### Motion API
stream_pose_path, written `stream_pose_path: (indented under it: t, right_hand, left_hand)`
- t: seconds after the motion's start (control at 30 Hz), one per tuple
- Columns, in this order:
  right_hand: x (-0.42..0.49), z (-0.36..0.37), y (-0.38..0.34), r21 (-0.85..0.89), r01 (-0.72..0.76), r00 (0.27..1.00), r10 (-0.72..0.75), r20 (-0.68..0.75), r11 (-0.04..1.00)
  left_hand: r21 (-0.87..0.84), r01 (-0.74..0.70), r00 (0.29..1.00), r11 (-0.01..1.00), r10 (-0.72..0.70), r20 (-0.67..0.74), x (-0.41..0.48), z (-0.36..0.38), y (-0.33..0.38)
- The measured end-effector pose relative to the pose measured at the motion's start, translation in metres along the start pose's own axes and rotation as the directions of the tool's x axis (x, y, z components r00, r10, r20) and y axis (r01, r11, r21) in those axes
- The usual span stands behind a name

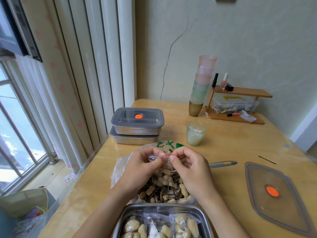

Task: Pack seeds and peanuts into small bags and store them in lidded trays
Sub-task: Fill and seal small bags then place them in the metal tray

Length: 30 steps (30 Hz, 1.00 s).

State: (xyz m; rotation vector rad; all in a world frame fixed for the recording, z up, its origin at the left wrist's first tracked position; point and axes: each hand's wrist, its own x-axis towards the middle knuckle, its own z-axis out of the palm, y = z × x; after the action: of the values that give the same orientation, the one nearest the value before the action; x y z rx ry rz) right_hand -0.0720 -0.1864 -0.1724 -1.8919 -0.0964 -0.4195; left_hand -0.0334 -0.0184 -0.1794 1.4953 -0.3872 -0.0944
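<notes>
Wooden table (231,148): both hands (171,166) pinch small bag (165,164) top between them.

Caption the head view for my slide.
Left hand and right hand pinch the red seal of a small bag over the bulk bag; steel tray of filled bags nearest, lid at right.

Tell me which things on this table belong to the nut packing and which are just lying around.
Job: left hand, right hand, small bag, bulk bag, open tray, loose lid, stacked lidded trays.
Lying about: cup stack, wooden shelf, nail polish, clear box.
</notes>
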Motion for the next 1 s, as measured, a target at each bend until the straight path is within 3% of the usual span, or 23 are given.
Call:
stream_pose_path:
  t: [0.6,1.0]
  right_hand:
    - [-0.0033,0.0000,-0.0060,-0.094,0.063,0.997,-0.067,-0.048,0.994]
    - [-0.0011,-0.0019,-0.0030,-0.027,0.007,1.000,-0.007,0.014,1.000]
  left_hand:
    - [0.006,-0.041,0.999,0.999,0.041,0.000,-0.0005,0.0027,0.0028]
    - [0.020,-0.015,0.999,1.000,0.014,0.046,0.0004,0.0000,0.0000]
